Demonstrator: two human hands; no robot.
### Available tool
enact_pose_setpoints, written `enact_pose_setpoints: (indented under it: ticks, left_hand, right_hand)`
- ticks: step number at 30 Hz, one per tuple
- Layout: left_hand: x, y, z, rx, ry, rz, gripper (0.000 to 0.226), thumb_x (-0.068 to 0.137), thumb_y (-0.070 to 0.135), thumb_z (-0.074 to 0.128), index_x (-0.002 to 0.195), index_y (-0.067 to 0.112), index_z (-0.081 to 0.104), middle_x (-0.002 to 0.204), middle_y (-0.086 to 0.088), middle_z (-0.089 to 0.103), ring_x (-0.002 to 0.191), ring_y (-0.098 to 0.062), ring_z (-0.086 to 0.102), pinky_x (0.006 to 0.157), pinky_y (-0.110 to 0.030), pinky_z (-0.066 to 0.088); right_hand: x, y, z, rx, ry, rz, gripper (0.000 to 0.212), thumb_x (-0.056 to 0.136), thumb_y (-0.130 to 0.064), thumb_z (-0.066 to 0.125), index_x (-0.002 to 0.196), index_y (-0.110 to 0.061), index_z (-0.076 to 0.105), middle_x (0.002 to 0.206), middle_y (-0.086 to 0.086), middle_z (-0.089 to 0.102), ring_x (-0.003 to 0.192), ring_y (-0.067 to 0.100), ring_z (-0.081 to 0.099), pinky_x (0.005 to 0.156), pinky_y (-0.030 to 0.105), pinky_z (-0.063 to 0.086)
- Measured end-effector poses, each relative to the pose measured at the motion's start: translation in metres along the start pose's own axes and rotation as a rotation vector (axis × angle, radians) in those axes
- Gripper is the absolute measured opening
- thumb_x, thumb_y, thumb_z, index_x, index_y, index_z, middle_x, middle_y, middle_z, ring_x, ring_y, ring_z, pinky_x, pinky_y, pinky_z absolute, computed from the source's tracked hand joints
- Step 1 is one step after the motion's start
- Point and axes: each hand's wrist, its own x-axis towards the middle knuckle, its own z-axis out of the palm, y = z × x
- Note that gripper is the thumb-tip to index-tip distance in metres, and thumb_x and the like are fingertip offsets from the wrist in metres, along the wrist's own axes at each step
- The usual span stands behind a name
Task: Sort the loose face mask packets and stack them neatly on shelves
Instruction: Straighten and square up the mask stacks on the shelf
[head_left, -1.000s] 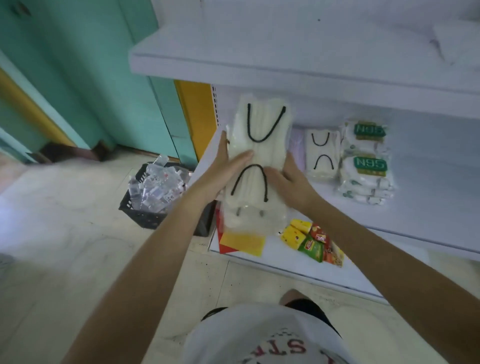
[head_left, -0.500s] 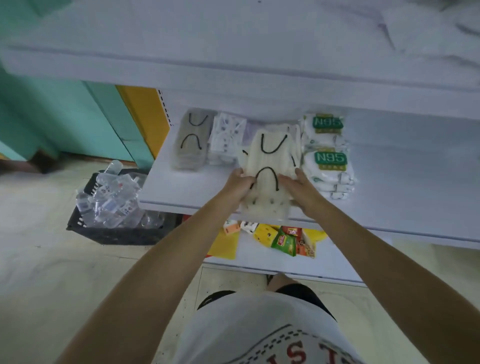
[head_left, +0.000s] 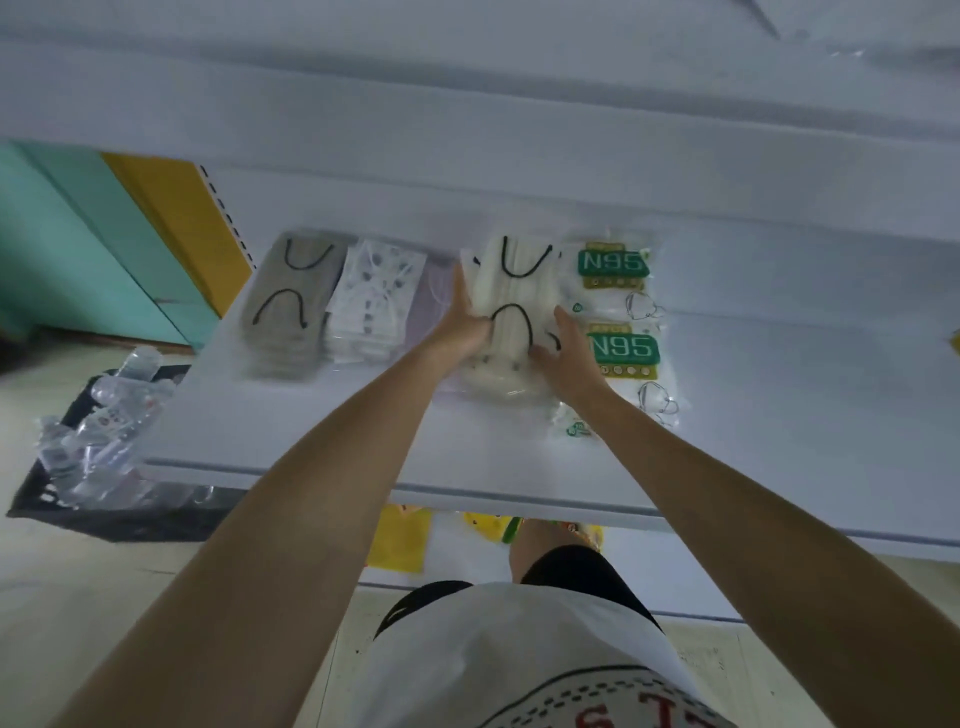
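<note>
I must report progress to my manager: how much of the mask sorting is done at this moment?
Done: a grey stack, a white patterned stack and N95 packets lie side by side on the shelf. In hand: the left hand and right hand hold the cream packets beside the N95 packets. Left: letting go and squaring that stack; no other loose packets are in view.

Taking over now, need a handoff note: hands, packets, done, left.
Left hand and right hand hold the cream plastic-wrapped mask packet with black ear loops by its sides, low on the white middle shelf, directly left of the green-labelled N95 packets. Grey packets with black loops and white patterned packets lie further left.
Done: packets grouped by type in a row.
Left: release and square up the cream one.
</note>
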Motion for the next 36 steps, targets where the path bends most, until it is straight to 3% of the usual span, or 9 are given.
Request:
enact_pose_setpoints:
  ticks: [4, 8, 15, 19, 24, 28, 31, 34, 36]
  left_hand:
    - [0.018, -0.015, 0.004, 0.061, -0.001, -0.102, 0.082, 0.09, -0.011, 0.044, 0.151, 0.02, -0.001, 0.153, -0.006, 0.023, 0.134, -0.022, 0.036, 0.091, -0.033, 0.048]
    - [0.032, -0.029, 0.01, 0.079, 0.05, -0.118, 0.066, 0.09, -0.003, 0.047, 0.148, 0.016, 0.021, 0.143, -0.008, 0.04, 0.131, -0.027, 0.041, 0.105, -0.044, 0.041]
    - [0.048, -0.035, 0.021, 0.258, 0.033, -0.213, 0.059, 0.093, 0.018, 0.047, 0.147, 0.017, 0.023, 0.145, -0.01, 0.037, 0.134, -0.029, 0.037, 0.108, -0.046, 0.037]
    - [0.053, -0.034, 0.02, 0.264, 0.009, -0.245, 0.06, 0.091, 0.015, 0.048, 0.146, 0.013, 0.024, 0.143, -0.011, 0.038, 0.128, -0.03, 0.043, 0.098, -0.039, 0.045]
    - [0.06, -0.033, 0.022, 0.288, -0.002, -0.193, 0.061, 0.091, 0.012, 0.048, 0.146, 0.011, 0.021, 0.147, -0.011, 0.033, 0.129, -0.031, 0.041, 0.101, -0.041, 0.041]
    - [0.065, -0.031, 0.022, 0.355, -0.015, -0.132, 0.064, 0.091, 0.008, 0.045, 0.148, 0.006, 0.015, 0.155, -0.013, 0.017, 0.14, -0.029, 0.025, 0.111, -0.047, 0.03]
    - [0.062, -0.032, 0.016, 0.4, -0.003, -0.093, 0.067, 0.093, 0.009, 0.044, 0.15, 0.007, 0.01, 0.158, -0.008, 0.009, 0.142, -0.026, 0.022, 0.11, -0.042, 0.033]
    - [0.059, -0.032, 0.01, 0.374, 0.027, -0.049, 0.06, 0.093, 0.008, 0.046, 0.147, 0.006, 0.019, 0.153, -0.009, 0.022, 0.13, -0.026, 0.039, 0.089, -0.028, 0.041]
    - [0.061, -0.031, 0.009, 0.381, 0.04, -0.029, 0.051, 0.09, 0.003, 0.049, 0.137, 0.001, 0.032, 0.143, -0.014, 0.034, 0.123, -0.029, 0.045, 0.085, -0.03, 0.041]
  right_hand:
    - [0.008, 0.003, 0.007, -0.046, -0.08, 0.027, 0.061, 0.089, -0.011, 0.054, 0.143, -0.011, 0.024, 0.141, 0.014, 0.029, 0.12, 0.029, 0.04, 0.09, 0.032, 0.039]
    - [0.008, 0.006, 0.02, -0.131, -0.06, 0.072, 0.07, 0.088, -0.014, 0.055, 0.145, -0.008, 0.015, 0.145, 0.016, 0.023, 0.13, 0.032, 0.031, 0.108, 0.039, 0.03]
    - [-0.005, 0.016, 0.031, -0.727, -0.077, -0.117, 0.097, 0.086, -0.038, 0.06, 0.149, -0.011, -0.008, 0.155, 0.014, -0.016, 0.143, 0.032, -0.012, 0.116, 0.04, -0.002]
    - [0.001, 0.019, 0.029, -1.057, -0.087, -0.111, 0.103, 0.085, -0.046, 0.06, 0.148, -0.01, -0.012, 0.154, 0.021, -0.015, 0.143, 0.035, -0.012, 0.113, 0.049, -0.012]
    - [0.008, 0.02, 0.024, -1.103, -0.134, -0.102, 0.118, 0.075, -0.068, 0.057, 0.147, -0.011, -0.017, 0.154, 0.022, -0.014, 0.144, 0.035, -0.008, 0.111, 0.052, -0.013]
    - [0.007, 0.025, 0.029, -1.066, -0.104, -0.13, 0.102, 0.084, -0.057, 0.054, 0.148, -0.011, -0.011, 0.155, 0.021, -0.011, 0.144, 0.034, -0.008, 0.112, 0.051, -0.011]
    - [0.017, 0.019, 0.023, -1.008, -0.111, -0.117, 0.08, 0.091, -0.039, 0.046, 0.149, -0.013, -0.003, 0.157, 0.014, -0.005, 0.145, 0.03, -0.005, 0.113, 0.05, -0.01]
    - [0.031, 0.011, 0.01, -0.954, -0.125, -0.114, 0.071, 0.091, -0.025, 0.043, 0.149, -0.014, 0.003, 0.156, 0.01, 0.002, 0.144, 0.028, 0.0, 0.114, 0.051, -0.007]
    - [0.034, 0.011, 0.007, -0.985, -0.147, -0.145, 0.075, 0.091, -0.034, 0.044, 0.149, -0.015, 0.001, 0.156, 0.012, -0.002, 0.144, 0.029, -0.002, 0.114, 0.051, -0.007]
